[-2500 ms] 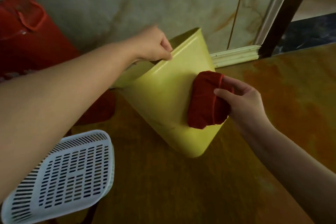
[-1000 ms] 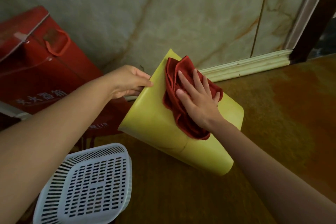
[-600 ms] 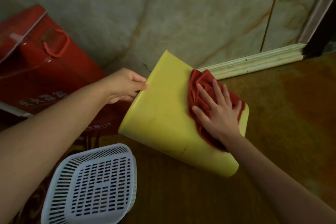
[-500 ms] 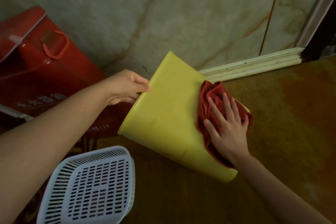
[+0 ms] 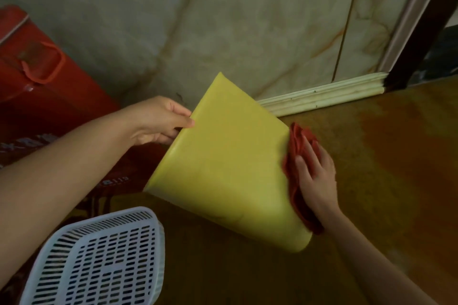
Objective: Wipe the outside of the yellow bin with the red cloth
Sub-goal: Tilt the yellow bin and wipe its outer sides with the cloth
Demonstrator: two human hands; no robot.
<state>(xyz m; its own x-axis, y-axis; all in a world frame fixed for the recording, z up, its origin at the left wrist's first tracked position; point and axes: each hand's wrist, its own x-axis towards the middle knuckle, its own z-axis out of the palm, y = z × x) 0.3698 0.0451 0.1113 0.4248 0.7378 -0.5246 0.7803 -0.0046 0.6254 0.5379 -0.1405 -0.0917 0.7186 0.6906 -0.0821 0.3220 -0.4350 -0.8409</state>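
A marble-patterned wall (image 5: pixel 223 20) meets a glossy brown floor (image 5: pixel 384 156). Near the floor's wall edge, the yellow bin (image 5: pixel 228 163) lies tilted. The left hand (image 5: pixel 158 120) pinches its rim, fingers curled. The right hand (image 5: pixel 314 176), fingers spread flat, presses the red cloth (image 5: pixel 297 141) against the bin's right side. A white slotted basket (image 5: pixel 99 260) sits at the floor's near-left corner, beside a red box (image 5: pixel 37 86).

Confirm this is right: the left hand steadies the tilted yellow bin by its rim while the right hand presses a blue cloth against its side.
Wrong on one point: the cloth is red, not blue, as the head view shows. The rest stands.
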